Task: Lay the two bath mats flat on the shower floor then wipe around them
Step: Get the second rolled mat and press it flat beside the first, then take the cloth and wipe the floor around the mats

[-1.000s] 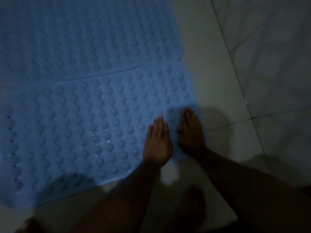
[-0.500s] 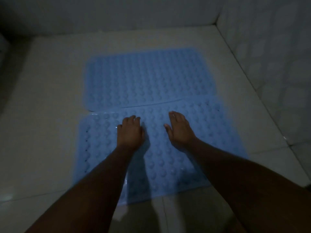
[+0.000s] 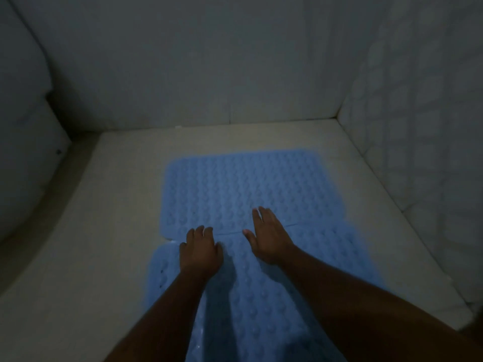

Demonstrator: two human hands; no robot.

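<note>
Two blue bath mats with raised bumps lie flat on the pale shower floor, one behind the other, edges meeting. The far mat reaches toward the back wall. The near mat runs down to the bottom of the view. My left hand rests on the near mat's far left corner, fingers bent down at the seam. My right hand lies flat with spread fingers across the seam, fingertips on the far mat. Neither hand holds anything.
A tiled back wall and a tiled right wall close the corner. A raised ledge borders the floor on the left. Bare floor shows left of the mats and in a narrow strip on the right.
Both hands have slid forward from the near mat's right edge to the seam between the mats. The view has lifted, showing the whole floor and walls.
</note>
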